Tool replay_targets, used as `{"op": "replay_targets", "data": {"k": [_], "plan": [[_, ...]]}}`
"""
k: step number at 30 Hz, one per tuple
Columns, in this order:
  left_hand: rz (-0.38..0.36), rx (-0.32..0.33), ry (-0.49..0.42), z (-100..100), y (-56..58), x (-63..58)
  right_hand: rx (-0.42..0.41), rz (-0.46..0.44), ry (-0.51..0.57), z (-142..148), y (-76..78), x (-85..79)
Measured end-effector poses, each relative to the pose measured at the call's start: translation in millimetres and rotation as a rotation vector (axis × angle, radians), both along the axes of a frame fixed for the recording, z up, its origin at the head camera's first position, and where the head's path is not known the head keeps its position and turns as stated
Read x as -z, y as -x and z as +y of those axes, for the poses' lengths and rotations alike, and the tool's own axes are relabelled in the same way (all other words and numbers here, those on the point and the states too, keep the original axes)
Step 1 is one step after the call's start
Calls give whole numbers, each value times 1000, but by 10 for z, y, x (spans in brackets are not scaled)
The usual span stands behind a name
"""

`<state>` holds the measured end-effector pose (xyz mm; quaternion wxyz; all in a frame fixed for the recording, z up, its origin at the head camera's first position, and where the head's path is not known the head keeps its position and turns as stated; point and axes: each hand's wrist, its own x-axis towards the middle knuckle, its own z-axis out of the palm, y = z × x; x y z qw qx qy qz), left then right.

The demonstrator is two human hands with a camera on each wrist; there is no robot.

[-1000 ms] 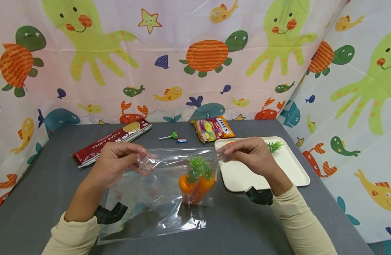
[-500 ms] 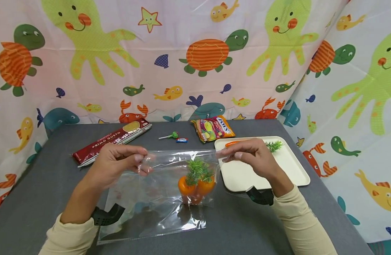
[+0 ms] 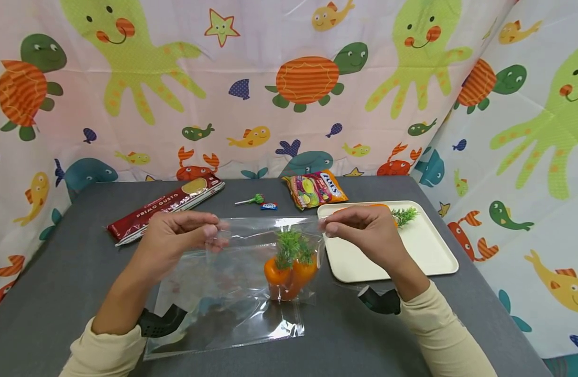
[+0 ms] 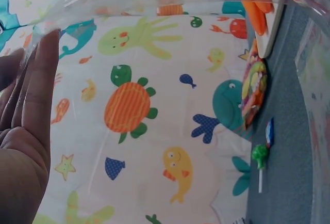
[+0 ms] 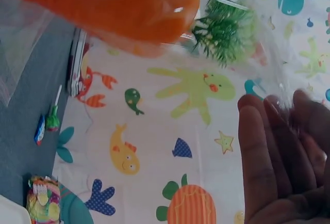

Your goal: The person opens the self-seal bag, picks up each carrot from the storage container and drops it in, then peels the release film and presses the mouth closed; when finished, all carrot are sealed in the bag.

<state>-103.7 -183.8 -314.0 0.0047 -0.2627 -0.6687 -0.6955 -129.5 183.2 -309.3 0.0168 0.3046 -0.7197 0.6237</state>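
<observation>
A clear plastic bag (image 3: 243, 272) is held up at its top edge between both hands. Inside it, at the right side, are two orange carrots (image 3: 295, 283) with feathery green tops, probably artificial. My left hand (image 3: 175, 238) pinches the bag's upper left corner between thumb and fingers. At the upper right corner, my right hand (image 3: 371, 230) pinches the film the same way. The right wrist view shows a large orange carrot (image 5: 129, 7) close up through the film, beside the right fingertips.
More clear film (image 3: 222, 327) lies flat on the grey table (image 3: 345, 335). A cream tray (image 3: 430, 246) with carrots stands right. Behind are a maroon PRIMO GUSTO packet (image 3: 161, 209), a green lollipop (image 3: 258, 199), a small blue wrapped candy (image 3: 269, 206) and a Fox's candy bag (image 3: 314, 189).
The bag's top edge, crumpled at the left a second ago, now hangs smoother and straighter. My right hand has turned slightly. Both hands keep their pinch, and the carrots stay almost where they were.
</observation>
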Motion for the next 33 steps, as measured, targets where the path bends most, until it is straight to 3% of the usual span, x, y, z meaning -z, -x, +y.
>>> {"op": "replay_targets", "data": {"k": [5,10,14,17,22,27,33], "plan": [[39,-52,55,13,-41,-48,58,-66,36,-25,-43,-27],[90,-97,91,10,-78,-47,114,-51,18,-67,-49,-14],[105,-117,68,21,-100,-19,90,-83,48,-124,-47,23],[91,-126,54,44,-95,-18,49,-156,88,-181,-48,29],[95,-86,31,65,-66,-31,44,-288,66,-246,-37,48],[138,-13,9,45,-55,-41,15,-329,43,-283,-12,77],[169,-60,8,33,-97,-50,-21,-319,105,-311,-3,71]]}}
